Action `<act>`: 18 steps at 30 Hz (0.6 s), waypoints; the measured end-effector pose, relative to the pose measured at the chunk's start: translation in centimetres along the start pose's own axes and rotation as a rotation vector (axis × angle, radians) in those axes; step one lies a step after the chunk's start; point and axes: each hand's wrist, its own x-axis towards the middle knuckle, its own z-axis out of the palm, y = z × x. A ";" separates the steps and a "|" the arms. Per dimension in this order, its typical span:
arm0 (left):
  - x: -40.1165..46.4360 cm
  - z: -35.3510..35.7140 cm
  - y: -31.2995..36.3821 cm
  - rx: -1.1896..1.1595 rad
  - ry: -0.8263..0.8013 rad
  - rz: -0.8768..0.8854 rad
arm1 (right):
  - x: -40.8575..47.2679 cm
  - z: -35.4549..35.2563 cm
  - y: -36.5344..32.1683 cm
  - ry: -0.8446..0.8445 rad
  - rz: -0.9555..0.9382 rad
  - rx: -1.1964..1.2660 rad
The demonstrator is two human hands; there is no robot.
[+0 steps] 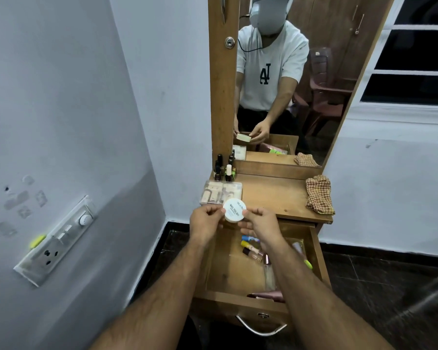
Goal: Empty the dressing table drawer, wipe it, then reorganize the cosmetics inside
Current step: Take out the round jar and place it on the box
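Looks like the emptying step: both the left hand [205, 222] and right hand [259, 224] pinch a white round jar [234, 210] at frame centre, above the open drawer [316, 251]. Probably goes on the tabletop [273, 195] next; several cosmetics [250, 248] are left inside.

Person [269, 79] seen in mirror: white short-sleeved T-shirt [271, 61] with dark letter print on chest, dark trousers [253, 120], thin black cable [248, 49] at neck. Forearms bare, no wristwear.
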 end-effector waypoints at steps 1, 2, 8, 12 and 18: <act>1.1 -0.1 0.8 -0.005 0.006 0.002 | 0.6 0.6 -1.0 0.005 -0.008 0.005; 2.1 -0.2 1.4 -0.003 0.011 -0.001 | 1.2 1.1 -1.9 0.009 -0.011 0.011; 7.2 -0.9 2.9 0.073 -0.015 -0.083 | 4.7 3.7 -4.9 0.009 0.045 -0.084; 8.5 -1.1 3.0 0.144 -0.019 -0.117 | 5.8 4.6 -5.2 -0.002 0.088 -0.150; 9.2 -1.4 2.8 0.263 0.005 -0.091 | 5.8 4.7 -5.9 -0.010 0.066 -0.208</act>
